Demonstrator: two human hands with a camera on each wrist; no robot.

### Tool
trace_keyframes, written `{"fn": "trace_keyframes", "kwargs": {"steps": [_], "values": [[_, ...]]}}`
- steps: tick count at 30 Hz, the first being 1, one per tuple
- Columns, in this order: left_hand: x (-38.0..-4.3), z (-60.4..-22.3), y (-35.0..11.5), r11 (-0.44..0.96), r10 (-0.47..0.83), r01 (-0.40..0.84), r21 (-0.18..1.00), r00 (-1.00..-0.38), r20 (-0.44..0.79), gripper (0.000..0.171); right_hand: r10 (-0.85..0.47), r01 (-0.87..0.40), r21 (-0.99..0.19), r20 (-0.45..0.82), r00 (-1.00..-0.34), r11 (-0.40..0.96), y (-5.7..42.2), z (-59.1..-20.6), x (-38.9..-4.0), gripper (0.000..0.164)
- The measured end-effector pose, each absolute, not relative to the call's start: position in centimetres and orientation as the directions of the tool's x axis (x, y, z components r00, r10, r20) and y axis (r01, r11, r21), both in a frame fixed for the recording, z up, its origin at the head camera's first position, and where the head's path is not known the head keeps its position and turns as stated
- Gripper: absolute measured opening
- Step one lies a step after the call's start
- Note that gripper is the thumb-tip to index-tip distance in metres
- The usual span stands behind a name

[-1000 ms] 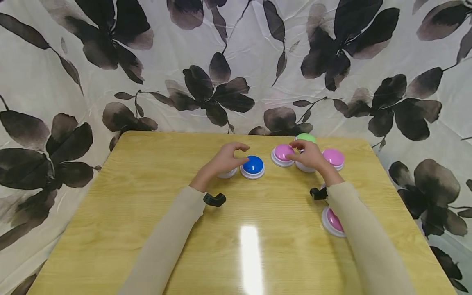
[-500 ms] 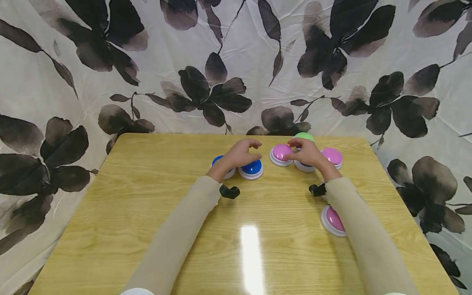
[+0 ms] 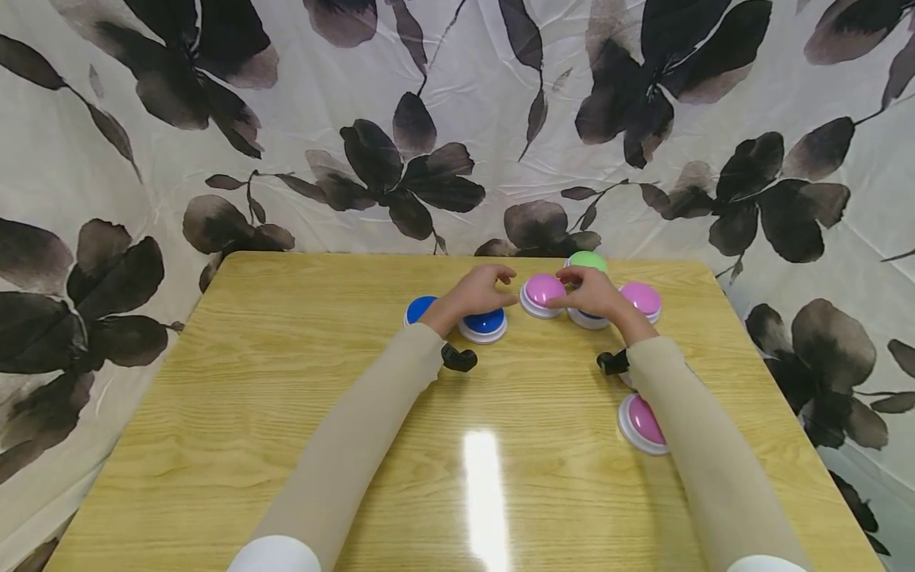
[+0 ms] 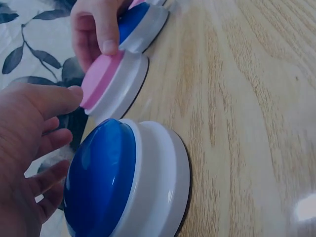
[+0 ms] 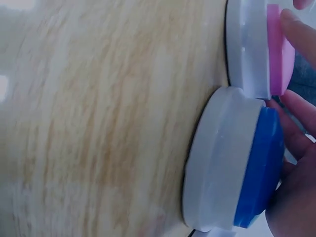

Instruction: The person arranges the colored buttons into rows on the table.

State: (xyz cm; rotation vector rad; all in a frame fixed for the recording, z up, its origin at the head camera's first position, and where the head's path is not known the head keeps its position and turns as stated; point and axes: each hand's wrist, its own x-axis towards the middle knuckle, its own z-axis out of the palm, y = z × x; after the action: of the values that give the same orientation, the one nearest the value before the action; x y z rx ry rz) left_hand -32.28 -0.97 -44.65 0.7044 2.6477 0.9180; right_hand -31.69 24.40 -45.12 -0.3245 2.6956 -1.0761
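My left hand (image 3: 477, 291) hovers over a blue dome button (image 3: 483, 323), its loosely bent fingers reaching right. In the left wrist view one fingertip of this hand lies right at the rim of a pink dome button (image 4: 101, 81). From the other side my right hand (image 3: 595, 292) spreads thumb and fingers at that pink button (image 3: 541, 290). Its thumb tip touches the pink dome, while its other fingers are partly hidden behind. Under the right palm sits another blue button (image 5: 261, 170), mostly covered in the head view. All have white round bases.
A second blue button (image 3: 419, 308) lies behind the left wrist. Around the right hand are a green button (image 3: 588, 261), a pink button (image 3: 642, 299) and a nearer pink one (image 3: 646, 421), partly under the sleeve. A floral cloth (image 3: 529, 175) hangs behind the wooden table (image 3: 300, 373).
My left hand has moved right, across the blue buttons and closer to the pink one. The leftmost blue dome has come into sight behind it. The right hand stays at the pink button.
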Motion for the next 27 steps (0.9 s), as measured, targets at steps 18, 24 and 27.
{"fn": "trace_keyframes", "kwargs": {"steps": [18,24,27], "values": [[-33.9,-45.6,0.9,0.681,0.545,0.347,0.645,-0.828,-0.131,0.06,-0.307,-0.161,-0.657,-0.113,-0.945,0.737,24.8,-45.8,-32.3,0.086],[-33.9,-46.0,1.3,0.702,0.544,0.347,0.622,-0.825,-0.154,0.062,-0.293,-0.16,-0.594,-0.133,-0.947,0.788,24.8,-46.0,-32.1,0.09],[-34.0,-46.2,1.5,0.713,0.54,0.35,0.607,-0.826,-0.158,0.061,-0.286,-0.172,-0.553,-0.126,-0.95,0.815,24.8,-46.0,-32.0,0.088]]}}
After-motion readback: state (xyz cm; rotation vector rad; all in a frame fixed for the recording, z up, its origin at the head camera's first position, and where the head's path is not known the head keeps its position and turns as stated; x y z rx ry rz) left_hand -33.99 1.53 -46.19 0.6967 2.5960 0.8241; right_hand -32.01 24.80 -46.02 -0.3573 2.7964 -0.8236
